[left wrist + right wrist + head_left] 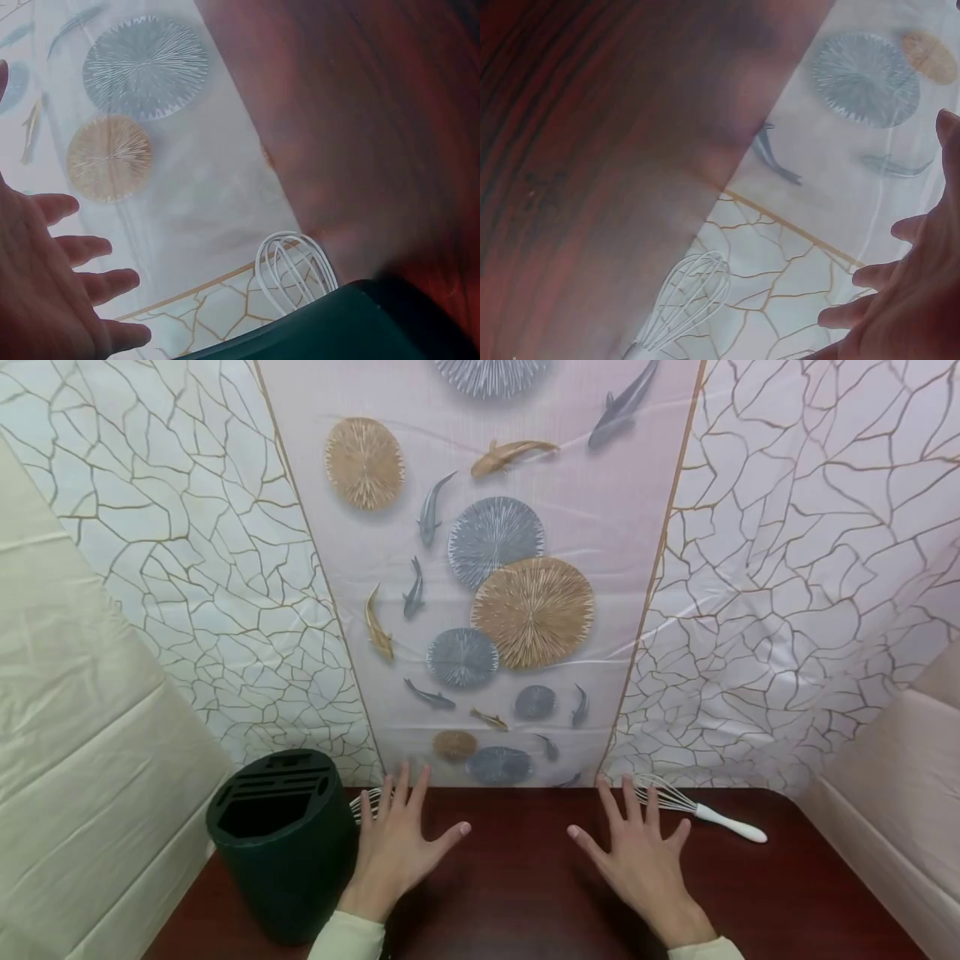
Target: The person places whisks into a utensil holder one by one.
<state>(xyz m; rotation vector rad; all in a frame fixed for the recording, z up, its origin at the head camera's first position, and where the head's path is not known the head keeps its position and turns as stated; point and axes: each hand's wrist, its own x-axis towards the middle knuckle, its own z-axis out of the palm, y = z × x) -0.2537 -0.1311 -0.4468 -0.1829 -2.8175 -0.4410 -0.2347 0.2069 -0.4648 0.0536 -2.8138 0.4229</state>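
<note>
My left hand (397,853) hovers with spread, straight fingers over the table, just right of a dark green knife block (307,868). The block has a large opening and several slots in its top. Behind the block and hand shows the wire head of a whisk (296,271); its handle is hidden. My right hand (643,870) is likewise spread and holds nothing. Beyond its fingertips lies a second whisk (731,823) with a white handle pointing right. In the right wrist view, the hand (907,300) appears at the right edge, apart from that whisk.
The dark red wooden table (517,893) ends at a hanging cloth (637,527) patterned with fish, round leaves and gold crack lines. Beige padded walls (90,760) stand at left and right.
</note>
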